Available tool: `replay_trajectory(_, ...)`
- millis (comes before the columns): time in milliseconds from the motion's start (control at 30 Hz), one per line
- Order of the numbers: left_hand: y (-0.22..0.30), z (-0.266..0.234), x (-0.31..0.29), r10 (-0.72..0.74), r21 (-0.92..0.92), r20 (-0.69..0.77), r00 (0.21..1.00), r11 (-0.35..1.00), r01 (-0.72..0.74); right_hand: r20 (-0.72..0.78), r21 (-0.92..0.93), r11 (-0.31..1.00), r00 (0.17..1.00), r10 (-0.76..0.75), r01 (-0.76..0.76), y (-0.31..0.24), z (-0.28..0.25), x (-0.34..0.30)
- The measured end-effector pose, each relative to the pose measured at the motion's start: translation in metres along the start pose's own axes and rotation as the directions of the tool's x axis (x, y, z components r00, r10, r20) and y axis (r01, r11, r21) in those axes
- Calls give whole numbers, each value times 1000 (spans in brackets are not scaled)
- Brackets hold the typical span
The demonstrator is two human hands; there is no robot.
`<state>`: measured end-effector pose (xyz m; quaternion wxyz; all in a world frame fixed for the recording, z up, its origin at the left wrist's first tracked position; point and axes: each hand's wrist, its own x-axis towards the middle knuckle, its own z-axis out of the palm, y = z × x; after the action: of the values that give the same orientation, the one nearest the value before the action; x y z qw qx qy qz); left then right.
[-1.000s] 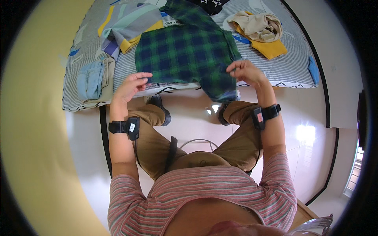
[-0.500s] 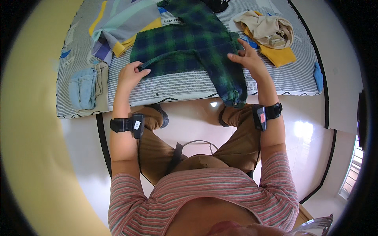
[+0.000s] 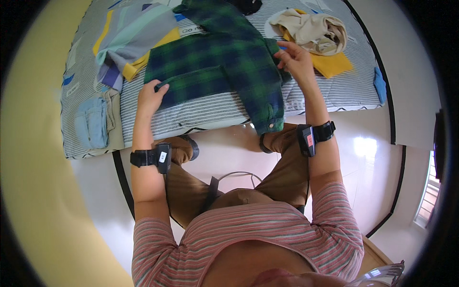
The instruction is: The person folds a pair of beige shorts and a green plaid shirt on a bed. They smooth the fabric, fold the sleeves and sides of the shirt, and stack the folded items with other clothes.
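A green and navy plaid shirt point(image 3: 191, 62) lies across the striped bed, partly folded over itself. One sleeve point(image 3: 263, 103) hangs toward me past the bed's front edge, its buttoned cuff at the end. My left hand point(image 3: 151, 97) pinches the shirt's near left corner between thumb and fingers. On the other side, my right hand point(image 3: 296, 62) is at the shirt's right edge, its fingers curled in against the cloth. How much fabric those fingers hold is partly hidden.
A striped grey, yellow and mint garment point(image 3: 134, 43) lies at the far left. Folded light-blue jeans point(image 3: 92, 122) rest at the near left. A cream garment point(image 3: 315, 31) sits over a yellow one point(image 3: 330, 66) at the right. A blue cloth point(image 3: 380, 85) lies by the right edge.
My right hand's spread fingers have curled in at the shirt's edge. My left hand keeps its pinch on the corner. The whole view has shifted slightly.
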<state>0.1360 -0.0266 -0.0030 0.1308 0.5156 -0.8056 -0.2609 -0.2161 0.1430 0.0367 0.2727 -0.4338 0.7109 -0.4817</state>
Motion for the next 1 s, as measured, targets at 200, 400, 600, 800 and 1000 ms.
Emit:
replay_trajectory(200, -20, 12, 9, 7, -29, 6, 1000, 1000, -7, 118, -47, 996, 990, 80, -75, 13, -25, -8)
replay_trajectory(400, -1, 6, -2, -61, -13, 41, 997, 998, 62, 151, -143, 987, 984, 97, -75, 7, -9, -14)
replay_trajectory(600, -2, 2, -5, -88, -166, 65, 994, 981, 98, 196, -81, 983, 964, 178, -165, 8, 4, -10)
replay_trajectory(800, 27, -13, -17, -96, -223, 209, 973, 964, 143, 271, -61, 975, 937, 220, -212, 4, 3, -10)
replay_trajectory(1000, 12, -13, -20, -121, -180, 216, 969, 970, 161, 265, -239, 965, 949, 169, -105, 7, 0, -11)
